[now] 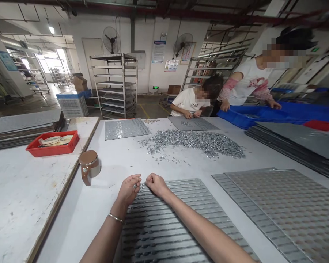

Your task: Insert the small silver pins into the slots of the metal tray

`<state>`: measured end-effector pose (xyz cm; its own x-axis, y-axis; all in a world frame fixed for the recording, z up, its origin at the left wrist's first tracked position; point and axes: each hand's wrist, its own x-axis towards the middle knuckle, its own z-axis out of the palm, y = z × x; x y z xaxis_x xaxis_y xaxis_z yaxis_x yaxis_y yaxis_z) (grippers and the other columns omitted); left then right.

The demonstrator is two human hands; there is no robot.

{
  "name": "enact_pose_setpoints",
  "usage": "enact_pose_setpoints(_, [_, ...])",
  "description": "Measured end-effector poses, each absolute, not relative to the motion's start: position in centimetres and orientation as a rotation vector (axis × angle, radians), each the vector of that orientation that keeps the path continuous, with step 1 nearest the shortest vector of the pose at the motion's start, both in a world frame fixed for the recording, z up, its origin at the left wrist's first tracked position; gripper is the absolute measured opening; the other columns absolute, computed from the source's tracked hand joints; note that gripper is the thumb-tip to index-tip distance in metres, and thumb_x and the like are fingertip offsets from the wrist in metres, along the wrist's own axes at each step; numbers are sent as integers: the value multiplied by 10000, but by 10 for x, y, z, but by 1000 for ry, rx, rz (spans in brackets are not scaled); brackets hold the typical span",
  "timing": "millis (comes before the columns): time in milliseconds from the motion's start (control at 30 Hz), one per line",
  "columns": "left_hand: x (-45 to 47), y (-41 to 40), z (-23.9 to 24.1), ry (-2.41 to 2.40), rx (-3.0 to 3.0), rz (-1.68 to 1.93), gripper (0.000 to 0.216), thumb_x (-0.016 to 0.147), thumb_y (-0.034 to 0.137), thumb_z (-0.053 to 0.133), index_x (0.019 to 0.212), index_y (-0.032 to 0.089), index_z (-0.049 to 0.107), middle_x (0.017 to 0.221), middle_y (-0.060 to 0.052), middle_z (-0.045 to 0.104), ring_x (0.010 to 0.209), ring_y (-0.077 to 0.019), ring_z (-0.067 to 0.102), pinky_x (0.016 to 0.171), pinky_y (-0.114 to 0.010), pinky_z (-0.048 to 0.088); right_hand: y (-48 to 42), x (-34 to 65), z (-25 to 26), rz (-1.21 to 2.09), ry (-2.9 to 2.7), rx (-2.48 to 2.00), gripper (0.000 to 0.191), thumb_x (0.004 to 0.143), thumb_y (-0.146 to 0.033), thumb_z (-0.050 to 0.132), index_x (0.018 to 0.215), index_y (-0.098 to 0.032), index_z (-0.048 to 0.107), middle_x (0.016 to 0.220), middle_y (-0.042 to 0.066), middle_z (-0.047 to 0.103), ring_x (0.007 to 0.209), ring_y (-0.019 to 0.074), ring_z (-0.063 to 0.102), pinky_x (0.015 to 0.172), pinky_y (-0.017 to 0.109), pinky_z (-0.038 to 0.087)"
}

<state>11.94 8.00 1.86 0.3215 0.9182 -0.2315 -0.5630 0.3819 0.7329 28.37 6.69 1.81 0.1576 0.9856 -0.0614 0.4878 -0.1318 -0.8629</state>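
While the left hand (pixel 130 188) curls its fingers around a small shiny bit (pixel 134 186), the right hand (pixel 155 184) is just beside it, not touching, with its fingertips bunched together. It is too small to tell if the right hand has a bit too. Both hands are by the far left corner of a grey board (pixel 159 228) with rows of bumps, and this board lies at the near edge of the white bench (pixel 93 208). A big, messy pile of silver bits (pixel 192 141) sits past the hands, toward the far edge. A brown mug (pixel 95 168) stands near the left edge. More bumpy boards (pixel 293 204) lie at the near right corner. At the far edge, a person in a white shirt (pixel 190 100) bends over another grey board (pixel 181 124).
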Motion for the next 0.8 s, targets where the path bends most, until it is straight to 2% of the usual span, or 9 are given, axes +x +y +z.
enact_pose_setpoints(33, [120, 79, 20, 703, 609, 1039, 511, 500, 282, 978, 872, 80, 691, 708, -40, 636, 530, -49, 438, 411, -157, 223, 63, 284, 21, 922, -1393, -1678, 54, 781, -223, 624, 751, -198, 586, 591, -37, 569, 579, 130, 525, 597, 234, 398])
enact_pose_setpoints(133, [123, 75, 23, 693, 663, 1008, 484, 508, 316, 971, 830, 100, 682, 706, -44, 653, 496, -40, 406, 412, -174, 191, 50, 282, 29, 1043, -1318, -1530, 276, 882, -459, 528, 852, -195, 601, 657, -16, 601, 561, 125, 541, 527, 226, 419])
enact_pose_setpoints(233, [126, 71, 23, 699, 751, 962, 452, 551, 381, 948, 782, 123, 656, 579, 23, 568, 449, -29, 340, 423, -187, 162, 40, 280, 36, 1189, -1217, -1347, 396, 800, -573, 638, 858, -182, 624, 674, -10, 605, 551, 112, 534, 491, 214, 415])
enact_pose_setpoints(300, [127, 69, 22, 722, 793, 930, 455, 561, 407, 938, 777, 130, 649, 484, 76, 463, 424, -28, 295, 428, -194, 148, 38, 280, 39, 1245, -1174, -1294, 427, 729, -578, 724, 836, -174, 637, 620, -28, 576, 512, 98, 498, 470, 207, 395])
enact_pose_setpoints(367, [128, 67, 22, 748, 809, 921, 469, 553, 418, 937, 782, 141, 636, 452, 96, 421, 414, -30, 278, 430, -200, 139, 37, 282, 39, 1261, -1169, -1312, 441, 696, -584, 749, 803, -172, 634, 572, -43, 548, 474, 86, 460, 453, 205, 371])
enact_pose_setpoints(567, [134, 63, 19, 772, 813, 933, 486, 530, 424, 941, 761, 165, 600, 440, 103, 421, 399, -34, 268, 418, -201, 133, 40, 290, 32, 1223, -1359, -1443, 417, 787, -600, 580, 817, -184, 593, 566, -51, 514, 471, 93, 431, 470, 213, 347])
enact_pose_setpoints(667, [135, 65, 17, 776, 741, 988, 451, 557, 391, 932, 759, 144, 614, 524, 62, 508, 411, -28, 300, 405, -195, 145, 43, 296, 29, 1108, -1448, -1543, 344, 866, -515, 499, 814, -187, 589, 576, -43, 523, 499, 109, 438, 502, 223, 349])
enact_pose_setpoints(733, [132, 69, 17, 779, 685, 1045, 419, 617, 398, 894, 796, 130, 625, 660, 4, 596, 454, -33, 371, 406, -187, 175, 46, 300, 26, 984, -1502, -1622, 268, 887, -416, 506, 774, -187, 587, 604, -26, 554, 557, 123, 471, 552, 230, 359])
enact_pose_setpoints(800, [127, 74, 17, 778, 647, 1088, 389, 672, 391, 847, 858, 128, 630, 751, -24, 621, 503, -46, 432, 414, -179, 208, 48, 300, 23, 882, -1559, -1693, 203, 877, -304, 541, 717, -186, 585, 637, -9, 591, 620, 135, 502, 604, 235, 357])
